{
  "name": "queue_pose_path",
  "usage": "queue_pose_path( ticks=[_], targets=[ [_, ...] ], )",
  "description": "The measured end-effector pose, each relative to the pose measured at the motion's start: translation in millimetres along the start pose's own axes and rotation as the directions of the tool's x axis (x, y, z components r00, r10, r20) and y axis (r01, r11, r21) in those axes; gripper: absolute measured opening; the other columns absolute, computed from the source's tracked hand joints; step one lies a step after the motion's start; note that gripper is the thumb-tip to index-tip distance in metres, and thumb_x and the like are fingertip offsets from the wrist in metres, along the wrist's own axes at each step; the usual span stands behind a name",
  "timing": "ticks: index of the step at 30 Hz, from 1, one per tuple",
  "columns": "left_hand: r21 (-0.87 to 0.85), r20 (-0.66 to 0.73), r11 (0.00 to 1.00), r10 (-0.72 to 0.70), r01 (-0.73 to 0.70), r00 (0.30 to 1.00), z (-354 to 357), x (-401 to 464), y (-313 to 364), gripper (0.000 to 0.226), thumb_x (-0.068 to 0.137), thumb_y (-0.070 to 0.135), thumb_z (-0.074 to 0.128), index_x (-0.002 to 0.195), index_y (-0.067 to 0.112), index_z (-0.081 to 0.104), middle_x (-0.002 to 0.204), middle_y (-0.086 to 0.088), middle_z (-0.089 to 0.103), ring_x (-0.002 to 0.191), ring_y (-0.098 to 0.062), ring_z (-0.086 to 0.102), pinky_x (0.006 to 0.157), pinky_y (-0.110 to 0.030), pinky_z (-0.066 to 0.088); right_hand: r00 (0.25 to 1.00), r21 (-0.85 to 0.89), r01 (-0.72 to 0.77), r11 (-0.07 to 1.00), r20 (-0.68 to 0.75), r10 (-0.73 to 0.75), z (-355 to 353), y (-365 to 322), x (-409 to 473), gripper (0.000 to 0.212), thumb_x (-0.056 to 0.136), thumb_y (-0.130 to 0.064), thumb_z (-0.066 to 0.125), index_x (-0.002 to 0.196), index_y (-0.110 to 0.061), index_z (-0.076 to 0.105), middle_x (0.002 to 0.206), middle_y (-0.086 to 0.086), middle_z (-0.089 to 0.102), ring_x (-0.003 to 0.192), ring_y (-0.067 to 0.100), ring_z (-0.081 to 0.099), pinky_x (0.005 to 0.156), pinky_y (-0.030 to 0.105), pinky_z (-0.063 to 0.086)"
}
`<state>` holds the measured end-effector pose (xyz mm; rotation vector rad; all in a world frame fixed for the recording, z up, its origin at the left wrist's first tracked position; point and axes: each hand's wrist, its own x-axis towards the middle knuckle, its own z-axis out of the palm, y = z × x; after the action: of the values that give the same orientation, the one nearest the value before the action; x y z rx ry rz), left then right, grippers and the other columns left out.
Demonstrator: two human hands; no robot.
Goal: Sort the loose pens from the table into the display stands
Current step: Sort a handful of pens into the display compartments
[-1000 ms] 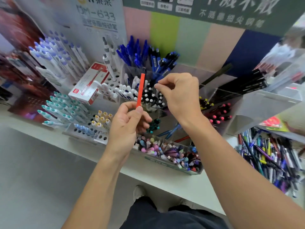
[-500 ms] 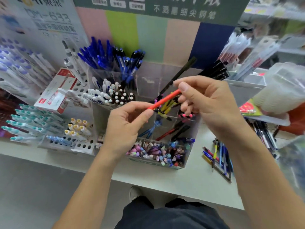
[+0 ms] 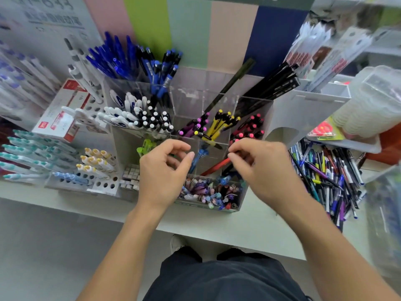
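Released by left hand (image 3: pixel 161 170), red pen (image 3: pixel 214 167) seemingly pinched by right hand (image 3: pixel 258 164).

The right hand (image 3: pixel 258 168) pinched a red pen (image 3: pixel 214 167) slanting into the clear stand (image 3: pixel 219 101); the left hand (image 3: pixel 162 172) hovered beside it, fingers loosely curled, holding nothing.

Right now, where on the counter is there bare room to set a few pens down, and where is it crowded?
Free: the counter strip in front of the clear acrylic stand, running left along the near edge below the white hole rack. Crowded: the loose pen pile on the right, and every stand behind both hands.
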<state>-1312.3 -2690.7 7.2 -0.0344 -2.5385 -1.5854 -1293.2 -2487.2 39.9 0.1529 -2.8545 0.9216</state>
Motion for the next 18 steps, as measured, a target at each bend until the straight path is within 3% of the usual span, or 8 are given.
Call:
queue_pose_path(
  ticks=[2, 5, 7, 9, 11, 14, 16, 18],
  targets=[
    [0.002, 0.044, 1.0, -0.025, 0.025, 0.999, 1, -4, -3, 0.011, 0.088, 0.012, 0.076, 0.091, 0.021, 0.072, 0.078, 0.01, 0.068, 0.064, -0.01, 0.062, 0.055, -0.021, 0.052, 0.993, -0.081, -0.049, 0.995, 0.1, 0.057, 23, 7, 0, 0.01, 0.097, -0.024, 0.064, 0.103, -0.02, 0.071, 0.084, -0.005, 0.071, 0.073, 0.014, 0.062, 0.072, 0.036, 0.056],
    [-0.022, 0.1, 0.999, -0.039, 0.041, 0.994, 4, -4, -9, 0.011, 0.089, 0.013, 0.075, 0.092, 0.023, 0.071, 0.076, 0.01, 0.067, 0.062, -0.008, 0.061, 0.056, -0.022, 0.052, 0.978, -0.182, -0.103, 0.978, 0.163, 0.133, 40, 13, -1, 0.02, 0.099, -0.024, 0.062, 0.117, -0.022, 0.068, 0.102, -0.002, 0.075, 0.091, 0.023, 0.067, 0.079, 0.038, 0.056],
    [-0.034, 0.181, 0.999, -0.026, 0.033, 0.983, 10, -1, -8, 0.011, 0.09, 0.013, 0.073, 0.093, 0.024, 0.071, 0.076, 0.009, 0.067, 0.064, -0.008, 0.061, 0.058, -0.019, 0.049, 0.992, -0.177, -0.083, 0.981, 0.075, 0.098, 37, 14, -6, 0.021, 0.095, -0.02, 0.068, 0.115, -0.02, 0.07, 0.1, -0.002, 0.075, 0.087, 0.023, 0.068, 0.077, 0.037, 0.056],
    [-0.052, 0.259, 0.999, 0.001, 0.013, 0.966, 20, 0, 0, 0.011, 0.09, 0.014, 0.073, 0.093, 0.024, 0.071, 0.076, 0.009, 0.067, 0.065, -0.009, 0.062, 0.059, -0.015, 0.047, 0.995, -0.139, -0.085, 0.987, -0.069, 0.076, 20, 16, -12, 0.018, 0.09, -0.016, 0.074, 0.107, -0.017, 0.074, 0.092, -0.003, 0.075, 0.072, 0.012, 0.062, 0.073, 0.032, 0.054],
    [-0.111, 0.332, 0.994, 0.052, -0.015, 0.942, 37, -1, 15, 0.01, 0.09, 0.013, 0.073, 0.092, 0.022, 0.072, 0.074, 0.009, 0.068, 0.064, -0.008, 0.061, 0.056, -0.013, 0.045, 0.968, -0.069, -0.145, 0.987, -0.215, 0.127, -7, 23, -20, 0.009, 0.087, -0.017, 0.076, 0.096, -0.017, 0.076, 0.082, -0.01, 0.072, 0.057, 0.001, 0.052, 0.069, 0.019, 0.048],
    [-0.194, 0.474, 0.979, 0.153, -0.066, 0.867, 74, -9, 44, 0.007, 0.091, 0.015, 0.073, 0.09, 0.022, 0.071, 0.073, 0.008, 0.069, 0.061, -0.009, 0.063, 0.055, -0.014, 0.046, 0.881, 0.009, -0.373, 0.928, -0.312, 0.357, -44, 65, -33, 0.005, 0.087, -0.021, 0.074, 0.082, -0.021, 0.075, 0.07, -0.019, 0.065, 0.061, 0.0, 0.058, 0.064, 0.01, 0.042],
    [-0.196, 0.598, 0.977, 0.19, -0.087, 0.779, 109, -20, 61, 0.005, 0.091, 0.018, 0.074, 0.089, 0.022, 0.07, 0.072, 0.006, 0.069, 0.058, -0.012, 0.064, 0.055, -0.02, 0.05, 0.791, -0.044, -0.59, 0.806, -0.229, 0.567, -54, 115, -47, 0.01, 0.086, -0.024, 0.073, 0.077, -0.02, 0.073, 0.066, -0.014, 0.064, 0.063, 0.002, 0.057, 0.062, 0.022, 0.044],
    [-0.133, 0.701, 0.987, 0.159, -0.091, 0.695, 154, -35, 69, 0.006, 0.089, 0.024, 0.075, 0.091, 0.024, 0.069, 0.074, 0.008, 0.068, 0.06, -0.01, 0.064, 0.061, -0.023, 0.053, 0.67, -0.121, -0.741, 0.66, -0.085, 0.737, -49, 164, -66, 0.013, 0.085, -0.026, 0.075, 0.074, -0.02, 0.07, 0.067, -0.008, 0.063, 0.063, 0.004, 0.055, 0.059, 0.025, 0.04]
  ],
)
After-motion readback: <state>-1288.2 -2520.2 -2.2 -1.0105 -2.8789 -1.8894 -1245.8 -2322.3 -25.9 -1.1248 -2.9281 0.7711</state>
